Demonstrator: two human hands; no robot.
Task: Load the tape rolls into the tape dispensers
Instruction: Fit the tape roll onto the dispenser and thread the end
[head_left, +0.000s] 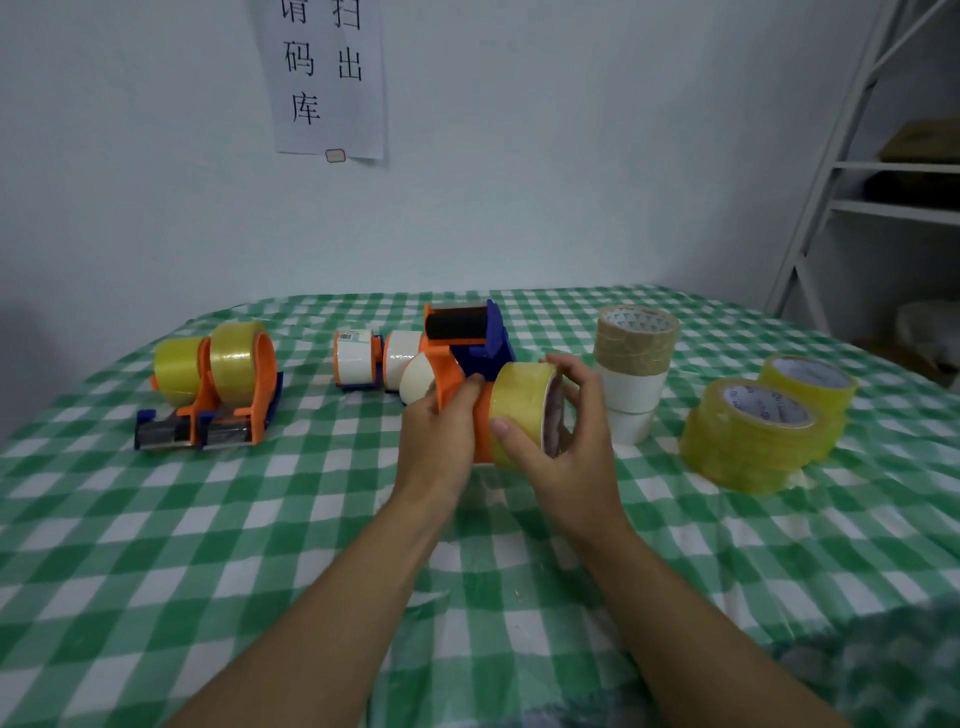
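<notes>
Fingers (558, 370) grip yellow roll (522, 402) | dispenser (457, 379) left | stacks (631, 364) right

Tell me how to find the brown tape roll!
Look at the right side of the green checked table, just past the right hand. A small tower of tape stands there: the brown tape roll sits on top of two white rolls. It is the only brown one; the stacks further right are yellow.

Plastic, Tape Film and Checked Cloth

The yellow tape roll (522, 402) shines glossy, its film smooth. The dispenser (457, 364) is hard orange and blue plastic with a matt black foam-like roller. The tablecloth (260, 519) looks slick, faintly wrinkled
</notes>
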